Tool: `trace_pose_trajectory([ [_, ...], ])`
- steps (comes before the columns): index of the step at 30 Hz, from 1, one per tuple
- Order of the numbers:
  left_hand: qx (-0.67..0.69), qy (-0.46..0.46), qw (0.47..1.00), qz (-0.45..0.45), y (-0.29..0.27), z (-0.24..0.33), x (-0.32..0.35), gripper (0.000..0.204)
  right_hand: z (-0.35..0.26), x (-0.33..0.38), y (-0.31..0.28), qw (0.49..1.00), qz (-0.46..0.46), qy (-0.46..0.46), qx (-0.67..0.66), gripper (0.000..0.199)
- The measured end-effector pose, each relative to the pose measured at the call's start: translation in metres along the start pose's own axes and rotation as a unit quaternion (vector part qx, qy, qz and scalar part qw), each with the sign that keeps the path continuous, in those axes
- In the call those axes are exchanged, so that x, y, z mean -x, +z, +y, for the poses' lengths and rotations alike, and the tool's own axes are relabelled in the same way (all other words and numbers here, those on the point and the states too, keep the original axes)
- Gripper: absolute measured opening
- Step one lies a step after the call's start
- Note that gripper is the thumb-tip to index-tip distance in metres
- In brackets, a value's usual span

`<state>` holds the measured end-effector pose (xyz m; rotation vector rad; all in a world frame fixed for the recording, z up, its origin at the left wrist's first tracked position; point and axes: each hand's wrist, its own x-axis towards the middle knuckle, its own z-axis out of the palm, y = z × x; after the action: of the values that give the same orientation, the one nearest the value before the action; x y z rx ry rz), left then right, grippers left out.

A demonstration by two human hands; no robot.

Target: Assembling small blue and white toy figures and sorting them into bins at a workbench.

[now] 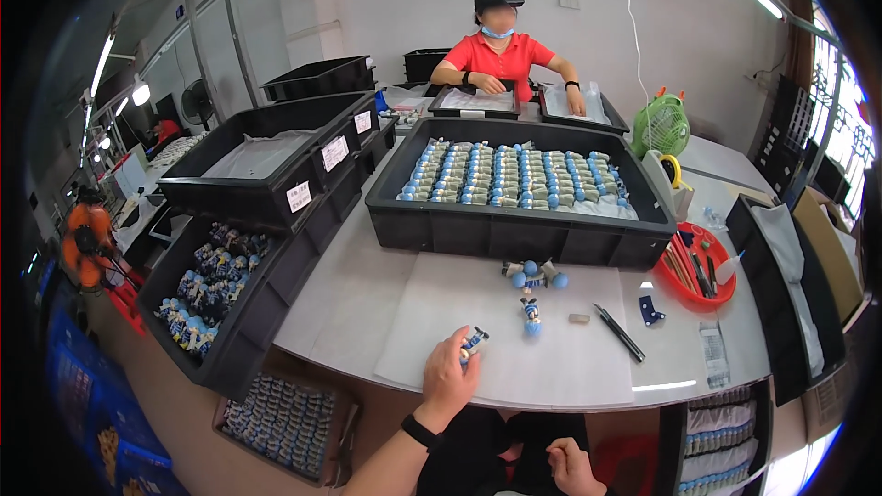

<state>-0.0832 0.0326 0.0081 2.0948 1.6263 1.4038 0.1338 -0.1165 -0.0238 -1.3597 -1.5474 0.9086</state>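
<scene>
My left hand (448, 372) is closed around a small blue-and-white figurine (474, 342) just above the near part of the white sheet (413, 331). Lower down, over my lap, my right hand (571, 468) is curled closed; whatever may be inside it is hidden. Ahead of the left hand a figurine with a round light-blue part (532, 314) lies on the sheet. Beyond that one sits a small cluster of similar figurines (531, 273). To their right lie a black pen (619, 332), a small grey block (579, 319) and a dark blue flat piece (650, 312).
A large black tray (514, 230) holds rows of figurines. Stacked black bins (262, 193) stand left, one with loose figurines (216, 285). At right are a red basket (703, 289) of tools, a tape dispenser (675, 179) and a green fan (663, 124). Opposite, a person (505, 60) reaches into trays.
</scene>
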Motion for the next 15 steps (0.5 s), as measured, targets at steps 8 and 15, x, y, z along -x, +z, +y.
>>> trace_pose_trajectory([
  [8, 0.224, -0.165, 0.959, 0.044, -0.012, 0.001, -0.006, 0.039, -0.048, -0.087, -0.012, 0.983, 0.006, -0.083, -0.166, 0.035],
  [15, 0.379, -0.237, 0.891, -0.085, -0.019, 0.032, -0.001, 0.043, -0.057, -0.134, 0.002, 0.966, -0.055, 0.012, -0.254, 0.044],
])
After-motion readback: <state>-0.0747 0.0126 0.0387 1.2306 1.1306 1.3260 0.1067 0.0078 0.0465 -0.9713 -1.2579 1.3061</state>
